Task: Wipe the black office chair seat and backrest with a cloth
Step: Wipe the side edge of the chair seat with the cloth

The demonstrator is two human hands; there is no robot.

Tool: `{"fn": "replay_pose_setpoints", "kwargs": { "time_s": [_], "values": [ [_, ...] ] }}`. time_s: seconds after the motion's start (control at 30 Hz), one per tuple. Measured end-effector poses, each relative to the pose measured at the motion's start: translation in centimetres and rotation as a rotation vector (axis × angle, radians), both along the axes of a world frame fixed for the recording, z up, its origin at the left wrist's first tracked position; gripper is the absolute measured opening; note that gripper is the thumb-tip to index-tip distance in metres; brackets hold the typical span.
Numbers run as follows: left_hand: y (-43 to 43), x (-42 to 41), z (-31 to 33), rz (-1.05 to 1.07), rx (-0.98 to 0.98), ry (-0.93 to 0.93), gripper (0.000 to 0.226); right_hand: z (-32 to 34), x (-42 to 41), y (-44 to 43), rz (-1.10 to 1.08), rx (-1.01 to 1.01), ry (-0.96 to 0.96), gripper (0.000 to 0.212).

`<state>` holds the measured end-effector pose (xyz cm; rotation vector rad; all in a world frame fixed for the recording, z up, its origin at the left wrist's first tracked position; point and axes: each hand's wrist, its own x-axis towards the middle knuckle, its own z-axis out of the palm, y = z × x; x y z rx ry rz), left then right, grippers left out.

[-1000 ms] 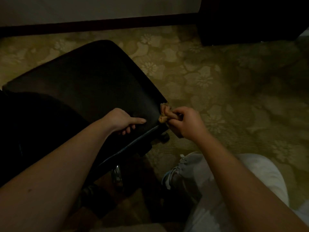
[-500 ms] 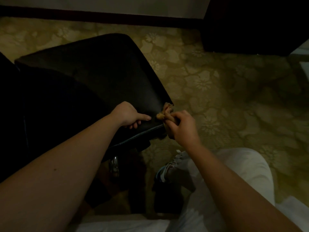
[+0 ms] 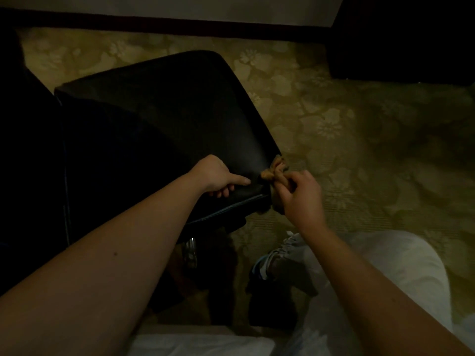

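The black office chair seat [image 3: 180, 119] fills the middle left of the head view, with its dark backrest [image 3: 30, 176] in shadow at the far left. My left hand [image 3: 216, 177] rests on the seat's near right corner, index finger pointing right and the other fingers curled over the front edge. My right hand [image 3: 300, 194] pinches a bunched brown cloth [image 3: 273, 170] against that same corner of the seat. Part of the cloth hangs below my right hand, beside the seat edge.
Patterned olive carpet [image 3: 359, 129] spreads to the right of the chair. A dark piece of furniture [image 3: 403, 39] stands at the back right, and a dark baseboard [image 3: 180, 24] runs along the far wall. My light trouser leg [image 3: 372, 278] and sneaker [image 3: 277, 255] are below the chair corner.
The view has shifted, so the chair sits further right and lower in frame. Both hands stay at the seat's near right corner, the cloth still pinched at the edge.
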<state>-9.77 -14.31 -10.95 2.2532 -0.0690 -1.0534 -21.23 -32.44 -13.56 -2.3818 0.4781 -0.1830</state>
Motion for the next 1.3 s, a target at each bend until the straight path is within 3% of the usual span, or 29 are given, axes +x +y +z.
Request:
{"fn": "replay_pose_setpoints", "kwargs": {
  "time_s": [0.3, 0.63, 0.97, 1.03, 1.1, 1.2, 1.3],
  "values": [
    [0.2, -0.6, 0.2, 0.003, 0.022, -0.024, 0.044, -0.4, -1.8, 2.3, 0.213, 0.013, -0.019, 0.010],
    [1.1, -2.1, 0.3, 0.094, -0.075, -0.102, 0.036, 0.2, -0.8, 1.3, 0.054, -0.013, -0.048, 0.011],
    [2.0, -2.3, 1.0, 0.085, -0.107, -0.109, 0.033, 0.1, -1.3, 1.9, 0.202, 0.009, -0.037, 0.011],
    [2.7, -2.3, 1.6, 0.004, -0.041, -0.174, 0.028, 0.1, -1.1, 1.5, 0.168, 0.002, -0.049, 0.010],
    [3.9, -2.6, 2.0, -0.121, 0.100, -0.382, 0.022, 0.0, -0.8, 1.2, 0.102, -0.004, -0.054, 0.012],
    [5.9, -3.8, 1.5, -0.252, 0.220, -0.697, 0.043, -0.1, -0.3, 1.3, 0.058, -0.006, -0.035, 0.016],
    [6.8, -4.1, 0.4, -0.289, 0.289, -0.587, 0.075, 0.2, -0.5, 1.7, 0.071, 0.011, -0.024, 0.015]
  ]
}}
